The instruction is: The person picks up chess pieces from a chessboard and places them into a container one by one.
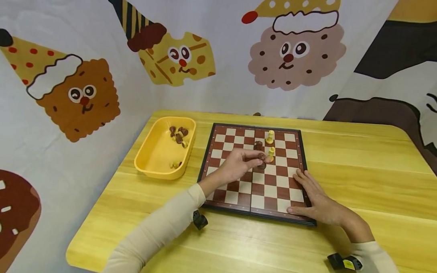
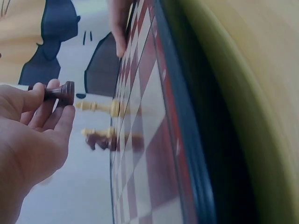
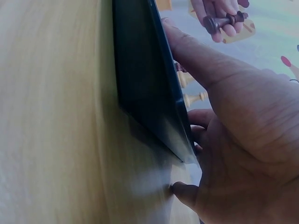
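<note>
Left hand (image 1: 237, 166) pinches 1 dark chess piece (image 2: 69, 93); right hand (image 1: 320, 203), fingers spread, touches the board (image 1: 258, 201) at near right.

Chessboard (image 1: 259, 188) and tray (image 1: 157, 150) on table (image 1: 364, 159)

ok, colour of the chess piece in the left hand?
Dark brown. The chess piece shows best in the left wrist view.
</note>
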Demonstrator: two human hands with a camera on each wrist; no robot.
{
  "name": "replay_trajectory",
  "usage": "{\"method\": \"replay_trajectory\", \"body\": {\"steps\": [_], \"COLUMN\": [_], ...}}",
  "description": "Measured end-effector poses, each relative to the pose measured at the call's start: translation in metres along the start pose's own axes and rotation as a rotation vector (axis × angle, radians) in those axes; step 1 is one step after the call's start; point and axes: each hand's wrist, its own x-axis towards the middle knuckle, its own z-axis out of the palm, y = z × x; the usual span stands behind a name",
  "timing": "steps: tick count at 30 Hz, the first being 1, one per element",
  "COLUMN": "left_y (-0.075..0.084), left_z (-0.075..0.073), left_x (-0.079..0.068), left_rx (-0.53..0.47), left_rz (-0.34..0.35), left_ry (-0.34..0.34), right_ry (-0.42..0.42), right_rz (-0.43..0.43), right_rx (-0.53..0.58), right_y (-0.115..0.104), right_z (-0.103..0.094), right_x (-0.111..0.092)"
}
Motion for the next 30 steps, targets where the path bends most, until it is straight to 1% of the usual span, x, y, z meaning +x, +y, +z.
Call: {"method": "replay_trajectory", "body": {"steps": [3,6,9,12,17,21,26,30], "left_y": [0.002,0.002,-0.001,-0.004,-0.009,-0.013,-0.013,-0.010], "left_z": [-0.009,-0.016,-0.018,-0.018,-0.015,-0.016,-0.025,-0.035], "left_x": [0.000,-0.004,-0.007,-0.010,-0.017,-0.020,-0.022,-0.024], "left_rx": [0.000,-0.011,-0.025,-0.031,-0.056,-0.073,-0.048,0.000], "left_rz": [-0.010,-0.039,-0.057,-0.062,-0.047,-0.027,-0.029,-0.009], "left_ry": [0.021,0.048,0.062,0.067,0.074,0.092,0.102,0.139], "right_ry": [0.008,0.004,0.005,0.011,0.007,0.010,0.002,-0.002], "right_rz": [0.003,-0.002,-0.004,-0.001,0.003,0.006,0.007,0.000], "right_rx": [-0.005,-0.012,-0.014,-0.011,-0.010,-0.016,-0.032,-0.040], "right_y": [0.000,0.000,0.000,0.000,0.001,0.002,0.001,0.000], "right_z": [-0.002,-0.003,-0.002,-0.002,0.001,0.002,0.000,-0.002], "right_x": [-0.001,-0.001,-0.002,-0.002,-0.002,-0.002,-0.001,-0.001]}}
